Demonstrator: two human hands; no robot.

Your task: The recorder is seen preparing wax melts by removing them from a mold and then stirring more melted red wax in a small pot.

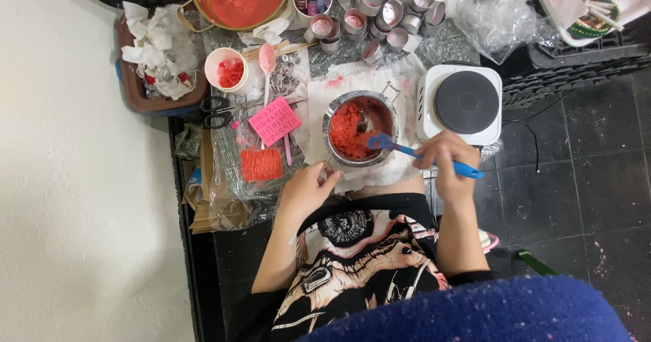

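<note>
Blue spatula [407, 151] between right-hand fingers [442, 153]

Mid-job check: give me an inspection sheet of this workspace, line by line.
Surface: dark table under crinkled clear plastic and white paper.
Job's things: round metal bowl of red crumbly stuff; blue plastic spatula, blade at its rim.
Clutter: small metal tins, white cup of red bits, pink flat mould, black scissors, brass pan.
Grips: right hand grips the spatula handle; left hand at the bowl's near edge.
Cables: black cord beside white electric hotplate.
Surroundings: white wall, dark tiled floor.
</note>
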